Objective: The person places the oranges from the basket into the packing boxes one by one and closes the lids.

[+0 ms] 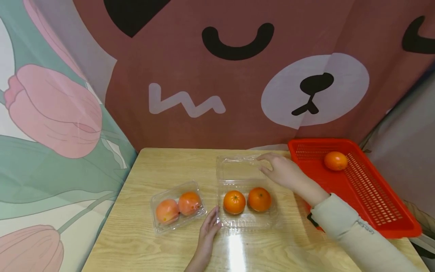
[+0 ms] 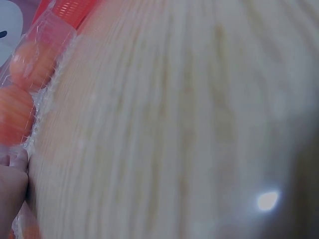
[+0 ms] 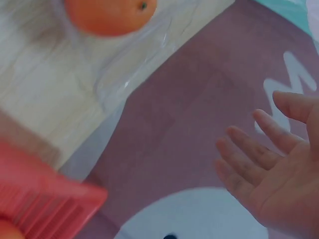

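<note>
A clear plastic clamshell box (image 1: 249,223) lies with its lid (image 1: 238,169) laid back on the wooden table. Two oranges sit side by side in its base, the left orange (image 1: 234,202) and the right orange (image 1: 259,199). At the base's left side, my left hand (image 1: 208,236) touches the edge with extended fingers; only part of that hand (image 2: 11,189) shows in the left wrist view. Over the lid's right edge, my right hand (image 1: 283,172) hovers with loosely spread fingers. The right wrist view shows nothing held in that hand (image 3: 274,174).
Left of the open box stands a closed clear box (image 1: 178,225) holding two oranges. A red plastic basket (image 1: 377,189) at the right has a single orange (image 1: 335,161) inside. Behind the table hangs a brown cloth (image 1: 190,132) printed with a bear face.
</note>
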Demonstrator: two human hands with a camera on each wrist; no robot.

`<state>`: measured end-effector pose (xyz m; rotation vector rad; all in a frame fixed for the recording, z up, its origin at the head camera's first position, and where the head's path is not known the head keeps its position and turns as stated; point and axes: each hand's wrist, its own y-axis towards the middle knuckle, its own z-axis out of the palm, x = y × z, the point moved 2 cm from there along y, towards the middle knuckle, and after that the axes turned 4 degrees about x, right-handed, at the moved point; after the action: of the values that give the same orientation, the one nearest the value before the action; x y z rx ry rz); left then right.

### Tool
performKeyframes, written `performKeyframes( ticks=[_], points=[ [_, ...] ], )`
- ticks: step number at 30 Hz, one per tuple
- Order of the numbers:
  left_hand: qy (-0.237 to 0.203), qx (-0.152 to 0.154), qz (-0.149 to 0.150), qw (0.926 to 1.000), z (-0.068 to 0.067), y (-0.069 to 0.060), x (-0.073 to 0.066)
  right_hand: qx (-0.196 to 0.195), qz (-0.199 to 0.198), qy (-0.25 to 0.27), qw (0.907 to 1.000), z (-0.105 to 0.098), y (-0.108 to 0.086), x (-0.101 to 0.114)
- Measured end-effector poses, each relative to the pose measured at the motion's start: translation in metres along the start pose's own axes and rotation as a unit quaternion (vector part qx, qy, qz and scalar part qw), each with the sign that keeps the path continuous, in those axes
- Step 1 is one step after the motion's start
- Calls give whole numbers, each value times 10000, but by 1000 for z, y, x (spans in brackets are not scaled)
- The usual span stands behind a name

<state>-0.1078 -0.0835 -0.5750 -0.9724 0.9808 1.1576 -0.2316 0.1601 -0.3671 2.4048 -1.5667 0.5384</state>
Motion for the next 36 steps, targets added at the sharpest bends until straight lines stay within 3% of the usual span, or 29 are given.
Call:
performKeyframes(
  ticks=[10, 16, 29, 36],
  points=[
    [-4, -3, -11, 10000, -1, 1, 1, -99, 616, -51, 9980, -36, -7, -50],
    [-17, -11, -45, 10000, -1, 2, 2, -225, 756, -47, 9969, -48, -8, -85],
    [15, -24, -33, 10000, -1, 3, 2, -636, 1088, 258, 9917, -49, -17, -142],
    [-16, 17, -35, 10000, 0, 1, 1, -1146, 1372, 369, 9832, -45, -25, -169]
  ],
)
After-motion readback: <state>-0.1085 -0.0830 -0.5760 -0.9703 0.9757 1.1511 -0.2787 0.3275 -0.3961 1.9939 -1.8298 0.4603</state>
